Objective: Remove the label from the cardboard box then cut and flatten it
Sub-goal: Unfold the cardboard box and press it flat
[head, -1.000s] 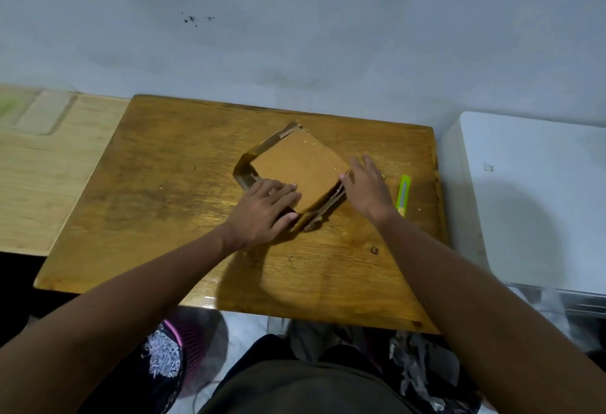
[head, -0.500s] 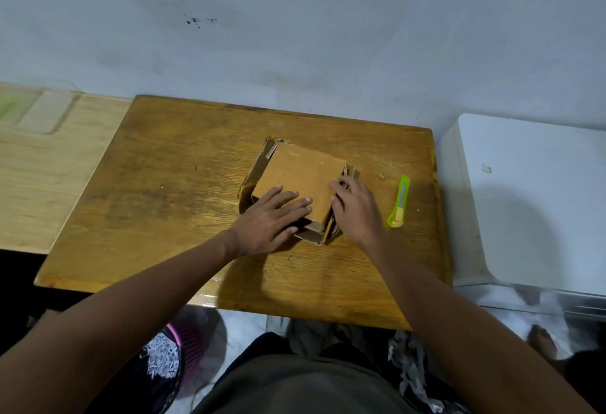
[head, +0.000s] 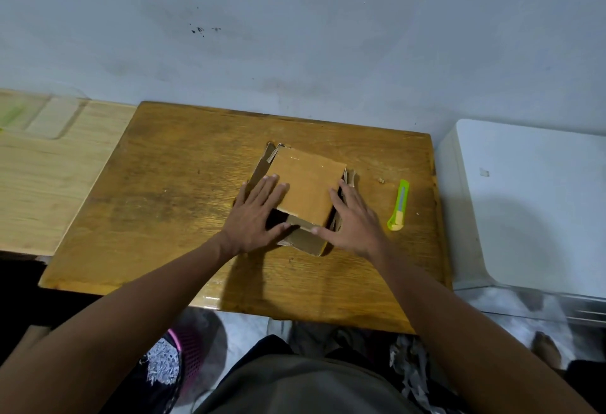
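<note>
A brown cardboard box (head: 305,184), collapsed into a flat stack of panels, lies in the middle of the wooden table (head: 183,203). My left hand (head: 259,213) lies flat on its left side with straight fingers pressing down. My right hand (head: 354,216) lies flat on its right edge, fingers straight, thumb stretched across the near flap. A green and yellow utility knife (head: 399,205) rests on the table to the right of my right hand, apart from it. No label shows on the top panel.
A white appliance (head: 531,203) stands right beside the table's right edge. A lighter wooden surface (head: 42,177) adjoins on the left. The grey wall runs along the table's back. Below the front edge are a pink basket (head: 187,351) and crumpled scraps on the floor.
The box turned from a diamond angle to nearly square with the table and shifted slightly nearer. Both hands went from gripping its corners to lying flat on its two sides.
</note>
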